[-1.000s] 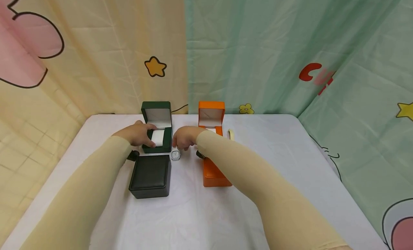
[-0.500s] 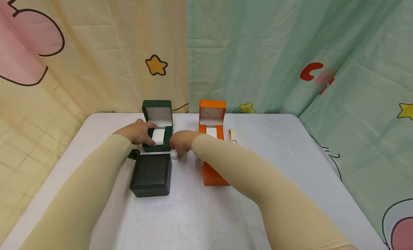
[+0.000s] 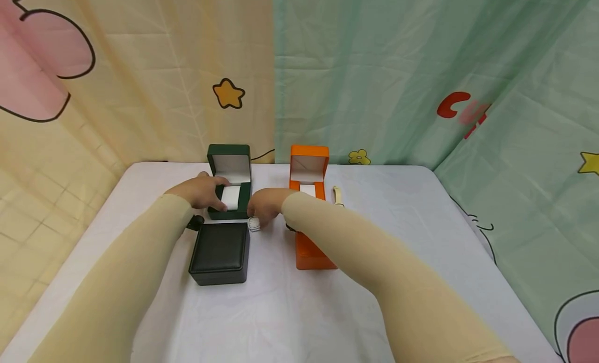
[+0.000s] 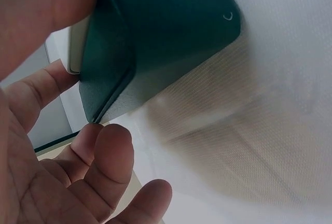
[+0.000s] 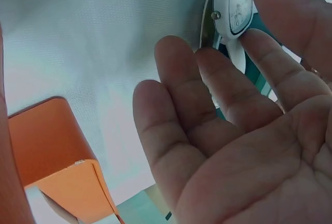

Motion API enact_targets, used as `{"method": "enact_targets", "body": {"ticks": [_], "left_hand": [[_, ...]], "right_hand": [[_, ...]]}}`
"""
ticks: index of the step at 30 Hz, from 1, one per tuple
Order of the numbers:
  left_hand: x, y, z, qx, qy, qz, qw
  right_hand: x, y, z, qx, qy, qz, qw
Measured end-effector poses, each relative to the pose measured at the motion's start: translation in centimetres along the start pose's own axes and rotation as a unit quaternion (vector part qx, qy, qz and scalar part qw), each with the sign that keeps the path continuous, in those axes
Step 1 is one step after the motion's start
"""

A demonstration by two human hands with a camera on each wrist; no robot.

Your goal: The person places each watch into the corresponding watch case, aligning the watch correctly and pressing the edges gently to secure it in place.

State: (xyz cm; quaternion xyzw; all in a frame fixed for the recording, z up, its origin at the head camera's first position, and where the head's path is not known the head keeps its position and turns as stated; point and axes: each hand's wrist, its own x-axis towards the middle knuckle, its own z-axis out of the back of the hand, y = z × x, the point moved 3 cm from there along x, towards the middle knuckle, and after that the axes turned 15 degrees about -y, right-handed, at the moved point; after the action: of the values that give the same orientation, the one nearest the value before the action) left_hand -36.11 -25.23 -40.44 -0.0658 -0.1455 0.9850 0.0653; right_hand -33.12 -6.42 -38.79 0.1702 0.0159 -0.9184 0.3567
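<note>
An open green watch box [image 3: 242, 214] stands at the back of the table, lid raised, with a white cushion [image 3: 231, 197] inside. My left hand [image 3: 200, 191] grips the left side of its base, thumb on the front part and fingers farther back. In the left wrist view, the fingers lie around a corner of the green box [image 4: 176, 22]. Just right of that box, my right hand [image 3: 265, 203] pinches a white wristwatch [image 3: 254, 224]. The right wrist view shows the watch [image 5: 239, 7] between thumb and fingers, dial outward; the other fingers are nearly straight.
A closed black box [image 3: 220, 248] sits in front of the green one. To the right stands an open orange box [image 3: 309, 157], with another orange box [image 3: 315, 255] nearer, partly covered by my right sleeve. A cream-strapped watch [image 3: 338, 195] lies beyond them.
My right hand has shifted slightly left and come down over the white wristwatch, which it now pinches. The left hand has stayed on the green watch box.
</note>
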Motion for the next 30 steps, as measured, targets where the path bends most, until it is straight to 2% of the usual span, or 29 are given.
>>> {"method": "enact_targets", "body": {"ticks": [5, 10, 15, 19, 21, 23, 26, 30], "left_hand": [[0.0, 0.1, 0.0, 0.003, -0.001, -0.004, 1.0000], [-0.2, -0.1, 0.1, 0.005, -0.002, -0.002, 1.0000], [-0.5, -0.2, 0.2, 0.005, -0.008, -0.005, 0.9999], [-0.6, -0.3, 0.3, 0.002, -0.011, -0.009, 0.9999], [-0.6, -0.3, 0.3, 0.001, -0.014, -0.011, 0.9998], [-0.7, -0.4, 0.3, 0.000, -0.016, -0.016, 0.9998], [-0.7, -0.6, 0.3, -0.003, -0.018, -0.020, 0.9996], [-0.7, -0.7, 0.4, -0.003, -0.020, -0.025, 0.9995]], "right_hand": [[0.2, -0.1, 0.0, -0.004, 0.015, -0.001, 1.000], [0.3, -0.4, 0.1, -0.005, 0.006, 0.010, 1.000], [-0.1, -1.0, 0.7, 0.032, -0.013, 0.001, 0.999], [-0.9, -1.8, 1.5, 0.101, -0.041, -0.035, 0.993], [-1.5, -2.2, 2.0, 0.154, -0.069, -0.052, 0.984], [-2.1, -2.6, 2.4, 0.211, -0.101, -0.060, 0.970], [-3.0, -3.2, 2.9, 0.288, -0.149, -0.059, 0.944], [-4.2, -3.3, 3.5, 0.363, -0.201, -0.047, 0.908]]}}
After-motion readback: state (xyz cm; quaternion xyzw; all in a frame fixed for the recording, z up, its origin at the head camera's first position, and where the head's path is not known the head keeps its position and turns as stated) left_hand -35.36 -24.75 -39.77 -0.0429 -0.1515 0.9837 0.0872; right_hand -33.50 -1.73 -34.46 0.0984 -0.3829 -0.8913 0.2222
